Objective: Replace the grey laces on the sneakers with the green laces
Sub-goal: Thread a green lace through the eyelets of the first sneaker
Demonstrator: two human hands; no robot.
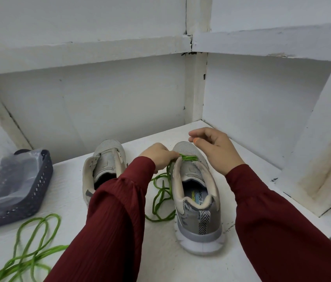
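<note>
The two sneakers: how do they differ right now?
The right sneaker carries a green lace at its front eyelets; the left sneaker has no lace. The left hand pinches that lace at the right sneaker; no hand is at the left sneaker. Both are grey, upright, heels toward the person.

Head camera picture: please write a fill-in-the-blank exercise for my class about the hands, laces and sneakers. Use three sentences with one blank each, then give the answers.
1. The left hand pinches a lace coloured ____.
2. The right hand hovers over the right sneaker, holding ____.
3. The left sneaker has ____ lace threaded in it.
Missing words: green; nothing; no.
</note>
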